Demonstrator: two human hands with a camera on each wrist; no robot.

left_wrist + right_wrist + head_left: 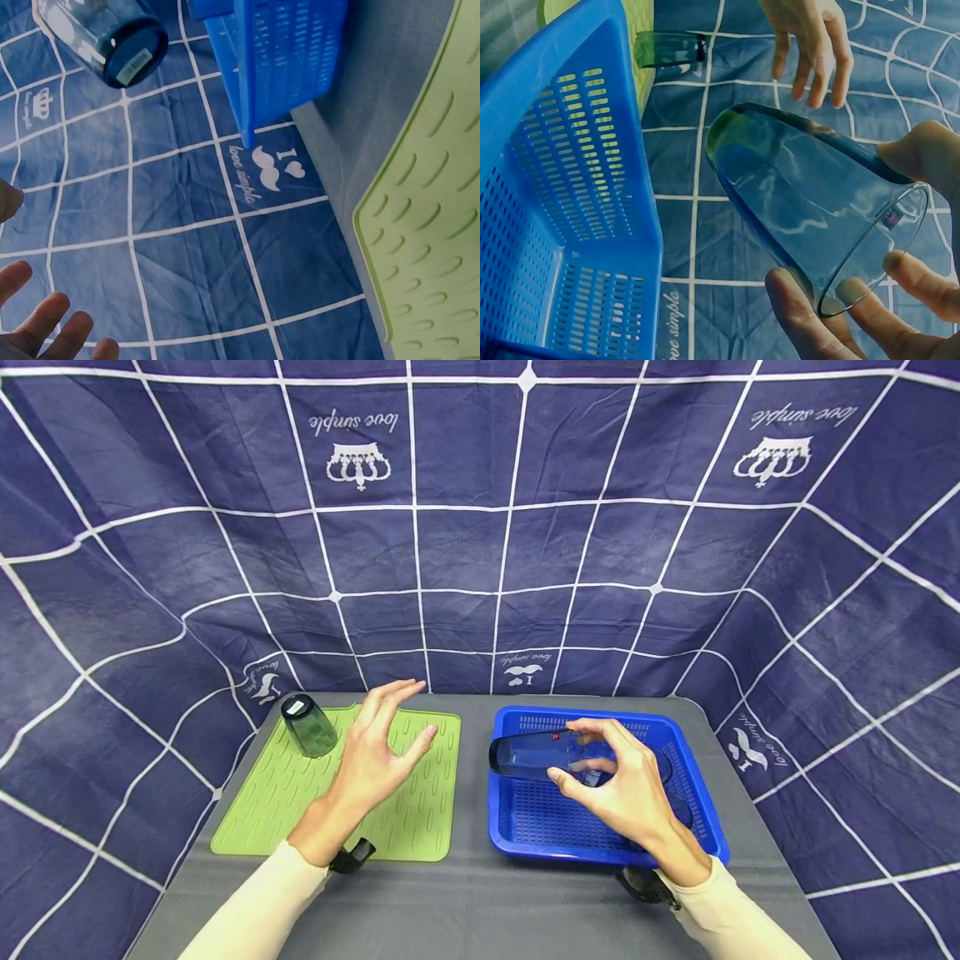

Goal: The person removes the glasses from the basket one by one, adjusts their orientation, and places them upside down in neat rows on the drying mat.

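Observation:
My right hand [633, 789] holds a blue drinking glass [528, 754] near its rim, thumb on one side and fingers on the other. The glass lies almost sideways above the blue basket [551, 852], its thick base pointing left. In the right wrist view, the clear rim of the tumbler faces the palm. My left hand [375, 764] is raised over the green mat [420, 835], with fingers extended, thumb spread and nothing in its grasp. A green glass [309, 727] stands upside down at the mat's far left, a label on its base.
Further glasses [681, 810] lie in the basket's right side, partly hidden behind my right hand. The basket and mat rest on a grey tabletop [480, 893], with a strip of it between them. Blue checked cloth [465, 552] surrounds the table at the back and sides.

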